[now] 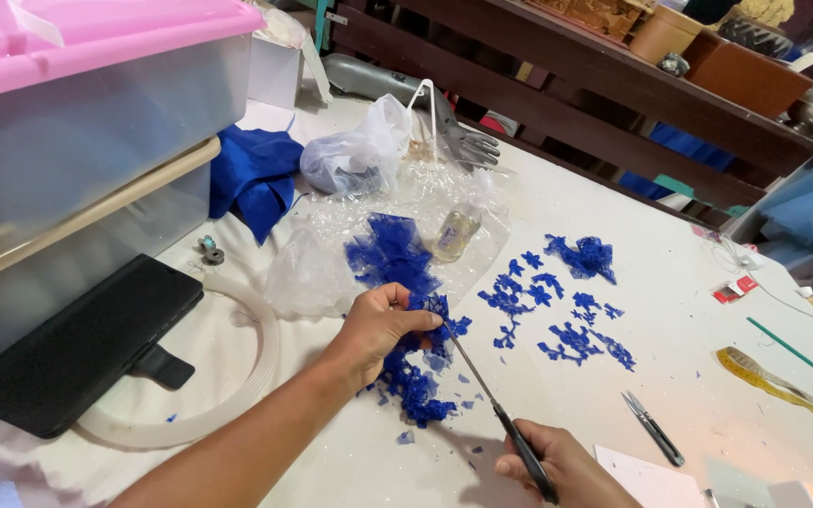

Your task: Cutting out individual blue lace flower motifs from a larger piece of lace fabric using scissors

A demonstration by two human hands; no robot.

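Note:
My left hand (383, 326) pinches a strip of blue lace (413, 372) that hangs down onto the white table (613, 216). My right hand (557, 468) grips the black handles of long scissors (496, 404), whose thin blades point up-left into the lace beside my left fingers. A larger bunch of blue lace (390, 251) lies just beyond my left hand on clear plastic wrap (317, 268). Several small cut blue lace motifs (557, 310) are spread on the table to the right.
A small clear bottle (458, 229), a knotted plastic bag (355, 150) and folded blue cloth (256, 174) lie behind. Stacked plastic bins with a pink lid (77, 38) stand left, beside a black case (68, 348). Small snips (653, 428), a yellow tape measure (773, 381) and a green pencil (781, 341) lie right.

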